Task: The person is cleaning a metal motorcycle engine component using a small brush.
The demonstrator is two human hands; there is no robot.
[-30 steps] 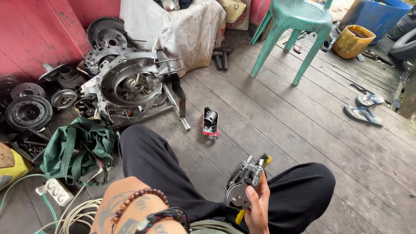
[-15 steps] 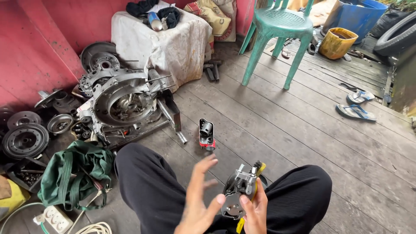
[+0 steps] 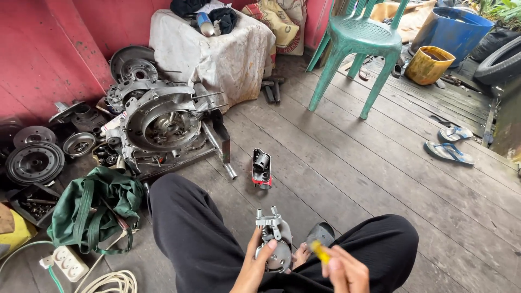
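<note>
My left hand grips a small grey metal assembly with a round body and studs on top, held between my knees. My right hand, just right of it, is closed on a yellow-handled tool whose tip points toward the assembly. My legs in black trousers are crossed on the wooden floor. A small red-and-black engine part stands on the boards just beyond my hands.
A large engine casing lies to the left among round metal discs. A green bag and a white power strip sit near my left knee. Farther off are a cloth-covered table, green chair, yellow bucket and sandals.
The metal assembly passed from my right hand to my left hand, which reached in and took it. My right hand now keeps only the yellow-handled tool. The camera tilted up.
</note>
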